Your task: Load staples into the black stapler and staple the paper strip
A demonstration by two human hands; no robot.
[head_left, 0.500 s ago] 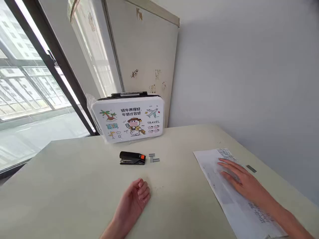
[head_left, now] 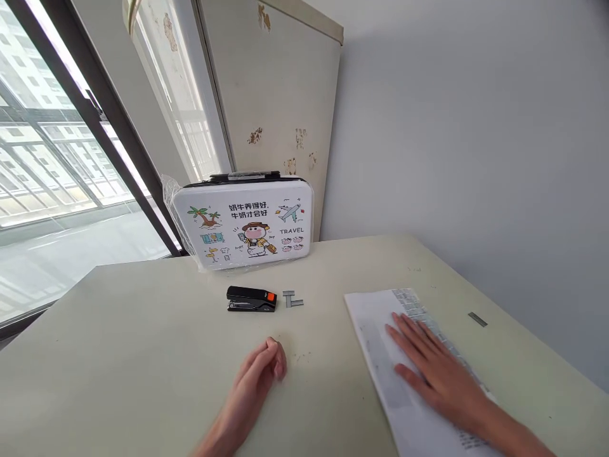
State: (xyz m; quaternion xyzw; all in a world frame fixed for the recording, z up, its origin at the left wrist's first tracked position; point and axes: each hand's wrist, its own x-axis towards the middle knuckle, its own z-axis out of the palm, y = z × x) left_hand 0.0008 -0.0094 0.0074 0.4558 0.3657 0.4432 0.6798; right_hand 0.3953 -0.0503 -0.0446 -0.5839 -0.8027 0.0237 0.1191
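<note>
Both hands rest on the bench (head_left: 143, 355): right hand (head_left: 428, 368) spread flat, pinning the paper sheet (head_left: 380, 317) at lower right (holding nothing), left hand (head_left: 259, 374) loosely curled, empty, below the centre-frame stapler (head_left: 251, 299) and staple strips (head_left: 292, 299).

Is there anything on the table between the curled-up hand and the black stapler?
No. Only bare table lies between the left hand and the stapler. The staple strips sit just right of the stapler, off to the side.

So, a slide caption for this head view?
Right hand flat on a printed sheet; left hand curled near a black stapler.
</note>
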